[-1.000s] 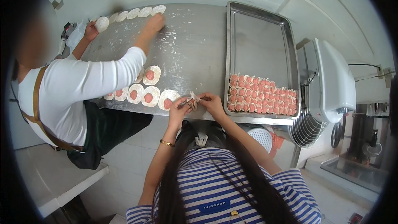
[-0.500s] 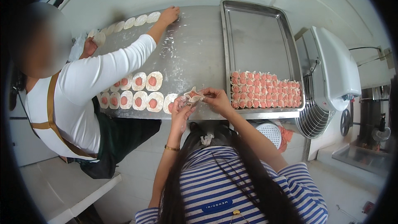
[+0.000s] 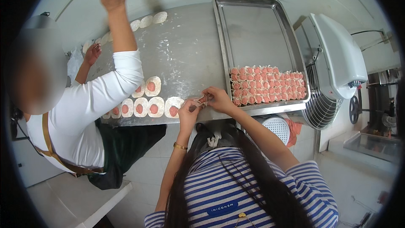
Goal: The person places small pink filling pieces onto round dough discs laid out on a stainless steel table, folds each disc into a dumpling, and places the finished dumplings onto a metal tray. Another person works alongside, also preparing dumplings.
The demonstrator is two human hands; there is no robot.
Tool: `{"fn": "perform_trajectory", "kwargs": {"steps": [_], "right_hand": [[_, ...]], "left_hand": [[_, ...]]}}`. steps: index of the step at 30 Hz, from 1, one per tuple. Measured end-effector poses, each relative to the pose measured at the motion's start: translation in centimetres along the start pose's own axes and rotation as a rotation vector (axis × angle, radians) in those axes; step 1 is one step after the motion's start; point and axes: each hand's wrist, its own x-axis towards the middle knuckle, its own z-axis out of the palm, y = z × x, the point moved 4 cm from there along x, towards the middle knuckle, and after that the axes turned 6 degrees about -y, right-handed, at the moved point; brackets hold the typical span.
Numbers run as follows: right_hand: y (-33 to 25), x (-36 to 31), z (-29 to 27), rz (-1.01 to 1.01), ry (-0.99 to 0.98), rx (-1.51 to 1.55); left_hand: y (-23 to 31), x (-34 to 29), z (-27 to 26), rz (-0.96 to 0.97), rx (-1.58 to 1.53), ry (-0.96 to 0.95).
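Note:
Between my two hands, over the table's near edge, is a dumpling (image 3: 201, 100) with pink filling, its wrapper gathered up around the meat. My left hand (image 3: 188, 112) pinches it from the left, while the fingers of my right hand (image 3: 216, 99) close on its other side. Just left of my left hand lies a flat round wrapper (image 3: 173, 107) with a lump of pink filling on it. More filled wrappers (image 3: 152, 86) are laid out in rows farther left. To the right, shaped dumplings (image 3: 266, 85) stand in tight rows in the near part of a metal tray (image 3: 218, 25).
At the left a co-worker in a white top (image 3: 97, 82) leans over the metal table (image 3: 185, 50), one arm raised. Plain wrappers (image 3: 146, 21) line the far edge. A white machine with a wire guard (image 3: 333, 59) stands right of the tray; below is a perforated white stool (image 3: 276, 130).
The dumpling's wrapper was spread open like a star and is now drawn in between my fingers. The co-worker's arm has lifted from the far wrappers. My view has shifted slightly.

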Motion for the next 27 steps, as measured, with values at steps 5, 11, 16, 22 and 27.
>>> {"fn": "perform_trajectory", "kwargs": {"steps": [5, 11, 16, 22, 27], "right_hand": [[0.0, 1.1, 0.2, -0.086, -0.102, -0.112], [0.3, 1.3, 0.2, 0.022, -0.143, -0.326], [0.2, 1.3, 0.3, 0.029, -0.181, -0.317], [-0.3, 0.9, -0.1, -0.020, -0.150, -0.306], [-0.1, 1.2, 0.5, 0.022, -0.207, -0.250]], "left_hand": [[-0.3, 0.2, 0.3, -0.173, -0.057, -0.012], [0.5, 0.7, 0.6, -0.106, 0.168, -0.117], [1.3, 1.1, 0.6, -0.221, 0.231, -0.138], [0.6, 1.2, 0.9, -0.122, 0.382, -0.125], [1.3, 1.3, 1.0, -0.094, 0.371, -0.170]]}}
